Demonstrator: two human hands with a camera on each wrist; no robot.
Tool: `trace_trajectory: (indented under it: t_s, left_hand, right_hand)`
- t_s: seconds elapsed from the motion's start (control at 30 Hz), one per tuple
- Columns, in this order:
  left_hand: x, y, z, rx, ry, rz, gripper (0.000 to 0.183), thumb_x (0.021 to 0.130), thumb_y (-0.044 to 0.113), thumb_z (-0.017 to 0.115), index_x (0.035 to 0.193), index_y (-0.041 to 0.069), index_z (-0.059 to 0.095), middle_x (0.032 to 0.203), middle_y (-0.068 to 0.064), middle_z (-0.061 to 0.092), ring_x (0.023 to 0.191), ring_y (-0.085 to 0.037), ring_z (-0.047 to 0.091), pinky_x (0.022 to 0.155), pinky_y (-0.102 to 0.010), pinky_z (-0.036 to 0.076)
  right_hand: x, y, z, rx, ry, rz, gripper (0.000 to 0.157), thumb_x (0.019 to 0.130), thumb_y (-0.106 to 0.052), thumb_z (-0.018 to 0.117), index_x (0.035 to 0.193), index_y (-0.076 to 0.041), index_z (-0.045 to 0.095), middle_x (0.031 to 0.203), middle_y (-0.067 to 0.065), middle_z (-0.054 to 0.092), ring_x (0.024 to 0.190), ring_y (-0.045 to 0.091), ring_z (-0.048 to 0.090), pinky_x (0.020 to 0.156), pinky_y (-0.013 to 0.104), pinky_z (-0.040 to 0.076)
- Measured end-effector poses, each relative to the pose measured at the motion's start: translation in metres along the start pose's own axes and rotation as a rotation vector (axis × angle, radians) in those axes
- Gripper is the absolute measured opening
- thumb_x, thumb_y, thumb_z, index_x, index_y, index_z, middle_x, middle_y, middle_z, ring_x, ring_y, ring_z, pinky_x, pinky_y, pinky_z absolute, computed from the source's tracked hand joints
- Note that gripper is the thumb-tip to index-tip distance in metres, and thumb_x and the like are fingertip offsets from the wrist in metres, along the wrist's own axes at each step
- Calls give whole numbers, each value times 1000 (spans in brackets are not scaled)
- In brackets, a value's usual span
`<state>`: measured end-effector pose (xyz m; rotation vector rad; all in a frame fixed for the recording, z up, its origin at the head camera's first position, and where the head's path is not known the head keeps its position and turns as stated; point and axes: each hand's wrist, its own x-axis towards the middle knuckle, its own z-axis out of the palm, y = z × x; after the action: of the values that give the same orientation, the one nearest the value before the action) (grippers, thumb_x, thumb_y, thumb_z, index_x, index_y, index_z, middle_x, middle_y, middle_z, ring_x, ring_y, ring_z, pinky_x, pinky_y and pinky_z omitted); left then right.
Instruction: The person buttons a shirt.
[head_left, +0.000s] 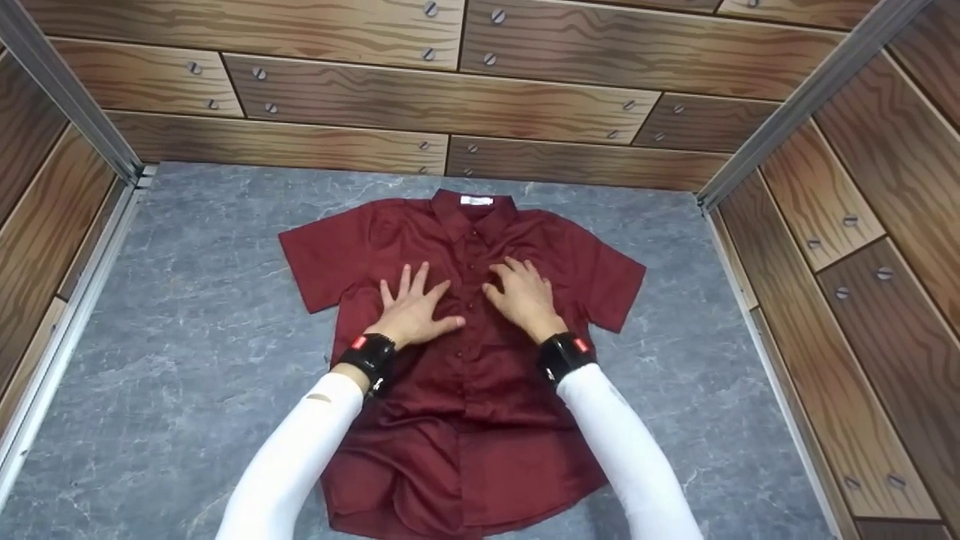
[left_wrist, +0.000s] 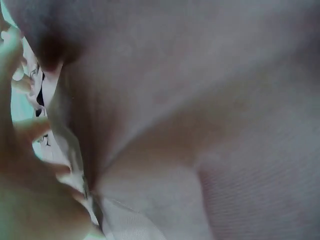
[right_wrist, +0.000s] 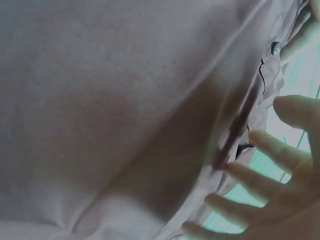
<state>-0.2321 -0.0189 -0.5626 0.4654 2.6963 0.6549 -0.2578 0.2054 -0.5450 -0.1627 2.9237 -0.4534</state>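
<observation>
A dark red short-sleeved button-up shirt (head_left: 517, 457) lies front side up, its collar at the far end and a white label inside the neck. On the left side of its chest rests my left hand (head_left: 412, 311), fingers spread and thumb pointing toward the button placket. My right hand (head_left: 523, 294) lies across the placket from it, fingers slightly bent, fingertips at the cloth. Neither hand grips the fabric. Close up in the right wrist view, the fingers (right_wrist: 255, 182) touch the shirt's surface (right_wrist: 125, 125). Folds and wrinkles gather around the lower front.
The shirt is spread on a grey marbled tabletop (head_left: 202, 337). Wood-patterned panels (head_left: 337, 82) wall off the back and both sides, with metal rails (head_left: 810, 120) at the corners. Black bands (head_left: 367, 356) circle both wrists, over white sleeves (head_left: 292, 450).
</observation>
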Motion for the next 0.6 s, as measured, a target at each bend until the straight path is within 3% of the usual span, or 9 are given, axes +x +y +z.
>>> trace_trajectory:
  t_s: [0.13,0.33,0.47,0.6]
  left_hand:
    - [-2,-3,-1,4,34,-63,93,89,67,67,163,21,34,171,-22,-2,155,-48,-11,113,-76,-8]
    - [-1,-4,-2,48,-15,-114,113,78,69,78,167,27,21,171,-21,-11,154,-48,-14,113,-76,-7]
    - [4,-5,-1,58,-40,-127,117,77,71,78,167,30,17,171,-19,-15,154,-46,-18,113,-76,-9]
    - [11,-9,2,42,-52,-140,120,76,73,78,167,31,13,170,-17,-19,153,-45,-23,111,-76,-13]
  right_hand:
    - [3,0,3,-5,-17,63,68,99,-53,63,155,-17,47,166,15,31,154,47,18,111,79,18]
    - [11,3,5,33,-64,125,84,93,-58,69,159,-14,40,169,14,24,154,49,12,108,83,15]
    - [14,6,2,51,-75,121,86,92,-59,69,160,-15,40,170,13,22,155,48,11,107,83,15]
    - [14,13,0,44,-110,64,87,94,-60,66,162,-15,35,172,12,17,156,47,6,110,82,12]
